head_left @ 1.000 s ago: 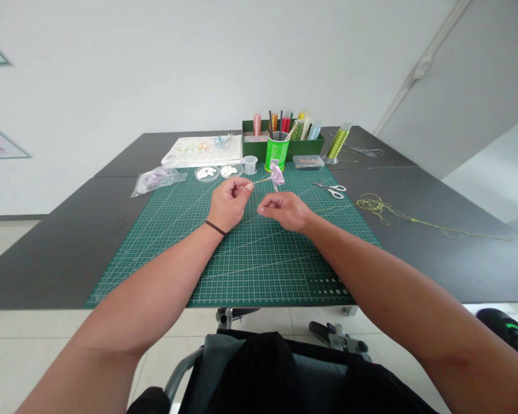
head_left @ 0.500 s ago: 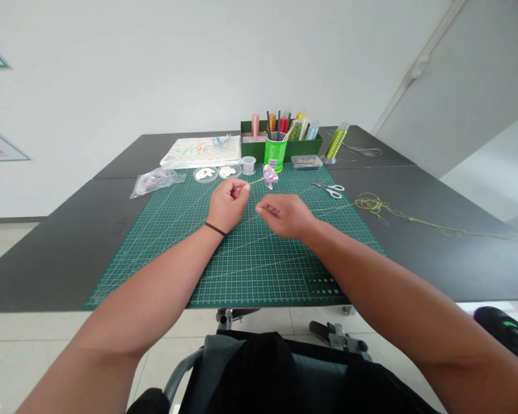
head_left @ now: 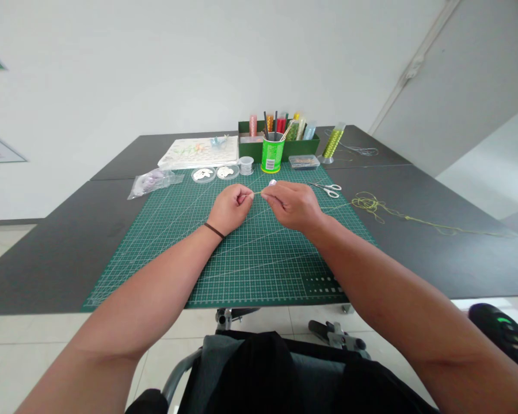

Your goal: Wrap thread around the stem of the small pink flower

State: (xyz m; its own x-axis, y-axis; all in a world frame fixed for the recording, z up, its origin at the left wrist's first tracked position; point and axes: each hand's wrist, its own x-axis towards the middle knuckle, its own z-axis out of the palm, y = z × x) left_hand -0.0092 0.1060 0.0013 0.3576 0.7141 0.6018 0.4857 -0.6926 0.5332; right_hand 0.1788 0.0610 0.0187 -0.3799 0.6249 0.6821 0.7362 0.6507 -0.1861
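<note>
My left hand point(head_left: 231, 208) is closed in a pinch on the thin stem point(head_left: 258, 194) of a pale purple flower. Most of that flower point(head_left: 272, 182) is hidden behind my right hand; only a small edge shows above the knuckles. My right hand point(head_left: 294, 206) pinches at the stem close to the left fingertips. Yellow-green thread runs from beneath it across the mat to a loose tangle of thread point(head_left: 366, 202) on the right. The exact hold of the right fingertips is too small to make out fully.
Under my hands lies a green cutting mat point(head_left: 250, 270). White-handled scissors point(head_left: 331, 191) lie right of my hands. Behind stand a green can point(head_left: 271, 154), a box of thread spools point(head_left: 300, 150), a green spool point(head_left: 333, 142), dishes of white pieces point(head_left: 204, 174) and a plastic bag point(head_left: 153, 183).
My right hand has moved up and slightly right, from below the stem to beside it, now covering most of the flower. My left hand has lowered a little and keeps its pinch.
</note>
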